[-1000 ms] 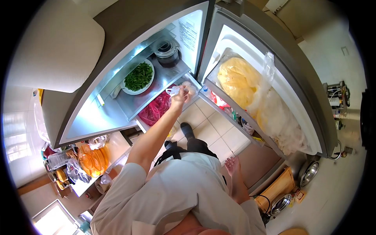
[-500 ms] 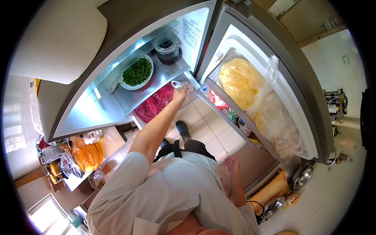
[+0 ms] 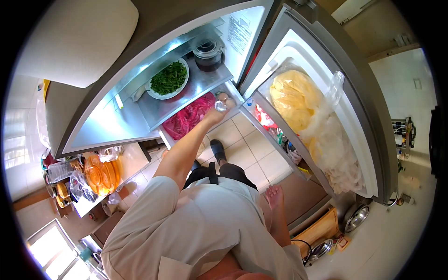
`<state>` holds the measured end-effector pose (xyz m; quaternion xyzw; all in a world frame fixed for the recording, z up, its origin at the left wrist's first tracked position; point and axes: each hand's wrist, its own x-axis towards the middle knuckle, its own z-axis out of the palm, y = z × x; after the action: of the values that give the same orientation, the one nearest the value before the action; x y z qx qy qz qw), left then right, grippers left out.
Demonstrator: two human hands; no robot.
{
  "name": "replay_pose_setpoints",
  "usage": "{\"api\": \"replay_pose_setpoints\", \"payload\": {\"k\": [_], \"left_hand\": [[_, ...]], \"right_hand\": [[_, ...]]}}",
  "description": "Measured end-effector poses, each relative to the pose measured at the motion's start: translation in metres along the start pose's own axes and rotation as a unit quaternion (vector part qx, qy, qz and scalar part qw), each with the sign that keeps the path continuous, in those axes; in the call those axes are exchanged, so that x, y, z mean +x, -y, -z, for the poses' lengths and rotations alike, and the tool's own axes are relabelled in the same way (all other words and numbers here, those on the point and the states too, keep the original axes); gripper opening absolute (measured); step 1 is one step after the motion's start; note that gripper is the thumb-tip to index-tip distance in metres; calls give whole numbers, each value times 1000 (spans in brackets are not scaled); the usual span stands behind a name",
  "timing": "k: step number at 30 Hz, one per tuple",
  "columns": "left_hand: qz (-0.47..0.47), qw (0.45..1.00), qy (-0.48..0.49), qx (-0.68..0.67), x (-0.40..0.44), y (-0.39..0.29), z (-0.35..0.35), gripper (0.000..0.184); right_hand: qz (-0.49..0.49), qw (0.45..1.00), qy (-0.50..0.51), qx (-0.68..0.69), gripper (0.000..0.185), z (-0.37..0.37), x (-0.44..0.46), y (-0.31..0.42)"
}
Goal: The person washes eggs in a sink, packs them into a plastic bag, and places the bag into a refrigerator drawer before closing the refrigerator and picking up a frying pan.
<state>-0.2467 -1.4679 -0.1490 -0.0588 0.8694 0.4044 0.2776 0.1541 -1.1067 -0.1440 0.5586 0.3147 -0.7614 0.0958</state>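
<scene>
My left hand (image 3: 215, 115) is closed at the front of the pulled-out fridge drawer (image 3: 239, 103), on what looks like a clear plastic bag (image 3: 220, 106). Several pale round things (image 3: 227, 99), too small to name surely, lie in the drawer just beyond my fingers. Beside them, a pink plastic bag (image 3: 186, 116) fills most of the drawer. My right hand (image 3: 274, 195) hangs low at my side with its fingers apart, holding nothing, near the open fridge door (image 3: 343, 93).
A white bowl of chopped greens (image 3: 168, 79) and a lidded glass jar (image 3: 207, 53) stand on the shelf above. Bags of yellow and pale food (image 3: 294, 98) fill the door rack. Orange plates (image 3: 101, 176) sit on a counter to the left. A wooden board (image 3: 319, 228) leans at lower right.
My left hand has shifted slightly down toward the drawer's front edge, and the pale round things now show beyond it. The view has tilted a little. My right hand stays low.
</scene>
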Motion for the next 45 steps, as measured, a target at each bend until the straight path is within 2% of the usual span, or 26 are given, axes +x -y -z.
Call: {"api": "replay_pose_setpoints", "payload": {"k": [5, 7, 10, 13, 14, 17, 19, 21, 23, 25, 28, 31, 34, 37, 40, 43, 45], "left_hand": [[-32, 998, -9, 51, 13, 32, -15, 76], [-7, 997, -53, 59, -30, -5, 6, 78], [-37, 992, -114, -25, -93, -58, 46, 76], [-121, 974, -174, -80, -96, -41, 37, 69], [-135, 975, -162, -74, -101, -38, 36, 68], [-169, 974, -143, -46, -116, -26, 34, 66], [-183, 973, -137, -30, -127, -19, 36, 64], [-202, 970, -129, -25, -139, -9, 40, 62], [-225, 966, -122, -30, -153, 4, 44, 60], [-193, 969, -133, -76, -174, 11, 48, 56], [-146, 973, -155, -91, -208, 26, 60, 51], [-107, 973, -192, -74, -233, 53, 68, 47], [-80, 969, -226, -60, -250, 72, 74, 43], [-74, 966, -243, -47, -256, 83, 75, 41], [-66, 967, -244, -39, -263, 85, 73, 40], [-59, 968, -241, -48, -262, 91, 67, 40], [-66, 968, -240, -41, -262, 96, 63, 39]], "right_hand": [[25, 998, 10, -65, 43, -29, -2, 11], [29, 995, 7, -95, 47, -39, 0, 15], [42, 983, 14, -180, 52, -59, 11, 21], [78, 947, 34, -308, 46, -112, 8, 28], [114, 929, 71, -345, 42, -130, 8, 28], [248, 861, 212, -391, 38, -193, 17, 14], [366, 749, 250, -492, 49, -247, 7, 10], [431, 685, 238, -538, 67, -310, -24, 11], [496, 575, 262, -596, 83, -370, -62, 23], [597, 462, 223, -616, 90, -405, -52, 21], [557, 468, 195, -658, 91, -440, -38, 17], [583, 407, 163, -684, 72, -458, -13, 10], [595, 428, 188, -654, 45, -464, 10, 9], [553, 481, 197, -651, 28, -473, 20, 9], [481, 618, 220, -581, 24, -478, 53, 2], [529, 601, 199, -564, 23, -478, 32, 3], [533, 574, 220, -581, 22, -476, 18, 7]]}}
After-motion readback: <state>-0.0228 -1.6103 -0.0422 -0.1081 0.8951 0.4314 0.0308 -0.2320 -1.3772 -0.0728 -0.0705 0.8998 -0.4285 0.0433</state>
